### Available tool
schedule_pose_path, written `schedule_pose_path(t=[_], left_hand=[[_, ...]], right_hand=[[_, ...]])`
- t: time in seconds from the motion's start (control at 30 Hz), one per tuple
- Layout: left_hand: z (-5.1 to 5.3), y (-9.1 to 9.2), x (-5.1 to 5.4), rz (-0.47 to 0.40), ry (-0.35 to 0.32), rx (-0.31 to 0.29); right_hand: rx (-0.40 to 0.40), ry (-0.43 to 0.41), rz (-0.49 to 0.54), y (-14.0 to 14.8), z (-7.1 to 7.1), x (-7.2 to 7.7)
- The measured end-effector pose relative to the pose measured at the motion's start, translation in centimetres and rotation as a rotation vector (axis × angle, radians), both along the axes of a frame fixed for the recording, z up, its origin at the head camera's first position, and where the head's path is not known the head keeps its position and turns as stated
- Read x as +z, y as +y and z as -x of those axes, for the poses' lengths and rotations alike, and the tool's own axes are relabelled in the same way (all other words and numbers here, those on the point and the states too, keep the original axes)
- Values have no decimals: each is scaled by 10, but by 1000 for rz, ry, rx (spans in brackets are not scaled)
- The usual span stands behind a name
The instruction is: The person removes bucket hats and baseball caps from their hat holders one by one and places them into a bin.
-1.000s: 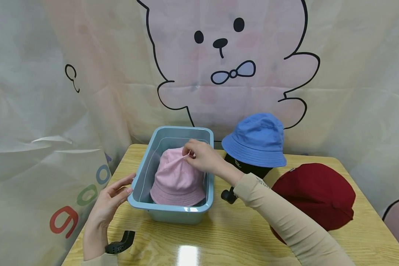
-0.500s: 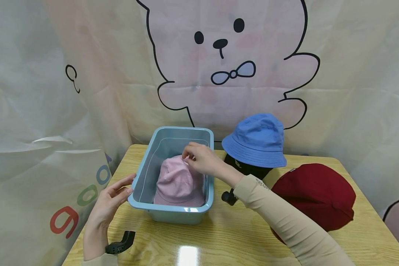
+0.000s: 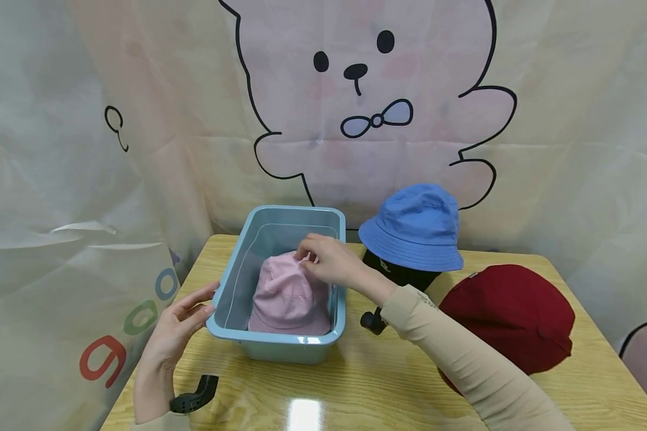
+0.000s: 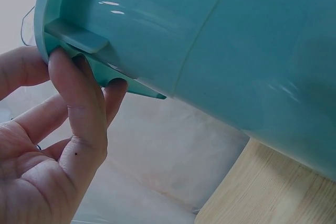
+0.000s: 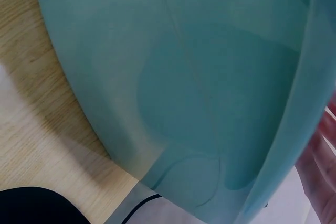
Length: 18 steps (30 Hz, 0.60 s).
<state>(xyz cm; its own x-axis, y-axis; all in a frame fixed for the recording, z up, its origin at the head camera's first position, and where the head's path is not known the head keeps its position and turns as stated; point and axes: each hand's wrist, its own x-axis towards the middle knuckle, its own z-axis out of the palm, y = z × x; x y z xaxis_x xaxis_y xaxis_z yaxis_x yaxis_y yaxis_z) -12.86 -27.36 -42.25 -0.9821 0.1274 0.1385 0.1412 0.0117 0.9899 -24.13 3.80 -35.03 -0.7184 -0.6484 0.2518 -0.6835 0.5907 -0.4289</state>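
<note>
A pink bucket hat point(image 3: 286, 293) sits crown up inside a light blue plastic bin point(image 3: 276, 339) in the head view. My right hand point(image 3: 331, 260) reaches over the bin's right rim and pinches the top of the hat's crown with thumb and fingers. At the bin's left rim, my left hand point(image 3: 178, 326) holds on. The left wrist view has the fingers of that left hand point(image 4: 68, 124) curled up under the rim beside a small rib. In the right wrist view the bin's wall point(image 5: 210, 87) hides the hat, and only part of the right hand point(image 5: 317, 166) shows.
Right of the bin, a blue bucket hat point(image 3: 417, 230) rests on a black cap point(image 3: 404, 274). A dark red hat point(image 3: 512, 317) lies farther right, partly behind the right sleeve point(image 3: 463, 353). All stand on a wooden table point(image 3: 388, 383), with a printed curtain point(image 3: 313, 149) behind.
The pink hat has dropped lower into the bin, its raised crown sinking. My right hand has come down slightly with it. The left hand has stayed at the rim.
</note>
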Motion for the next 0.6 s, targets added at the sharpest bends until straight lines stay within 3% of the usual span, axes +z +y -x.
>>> schedule_pose_path(t=[0.27, 0.6], left_hand=[[0, 0, -1, -8, 8, -11], [0, 1, -1, 6, -2, 7]], right_hand=[[-41, -47, 33, 11, -6, 5], [-44, -21, 67, 24, -18, 9]])
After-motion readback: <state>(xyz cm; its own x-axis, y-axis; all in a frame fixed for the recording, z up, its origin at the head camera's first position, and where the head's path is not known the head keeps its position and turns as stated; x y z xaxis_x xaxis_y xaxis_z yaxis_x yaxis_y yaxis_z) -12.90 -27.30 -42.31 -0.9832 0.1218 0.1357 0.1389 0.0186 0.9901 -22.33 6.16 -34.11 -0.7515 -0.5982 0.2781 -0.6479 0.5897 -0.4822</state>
